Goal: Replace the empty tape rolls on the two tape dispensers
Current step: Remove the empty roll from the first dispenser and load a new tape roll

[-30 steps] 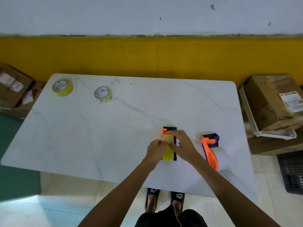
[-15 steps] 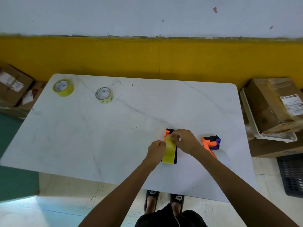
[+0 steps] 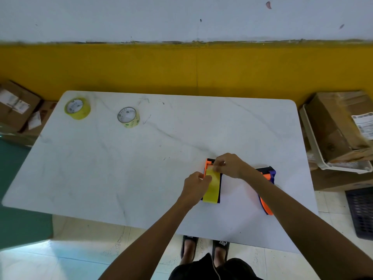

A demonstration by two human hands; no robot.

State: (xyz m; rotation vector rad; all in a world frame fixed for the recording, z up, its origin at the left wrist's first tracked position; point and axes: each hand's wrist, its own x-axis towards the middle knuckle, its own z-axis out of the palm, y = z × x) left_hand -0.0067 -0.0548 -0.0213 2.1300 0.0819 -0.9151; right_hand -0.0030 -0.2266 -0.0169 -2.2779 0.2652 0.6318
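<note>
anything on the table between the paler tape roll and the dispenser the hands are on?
Nothing. In the head view the stretch of marble table from the paler tape roll to the dispenser under the hands is bare, showing only grey veining and faint marks.

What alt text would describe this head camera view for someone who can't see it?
Both hands, left hand and right hand, work yellow tape on a tape dispenser. A second dispenser lies right; two tape rolls sit far left.
</note>
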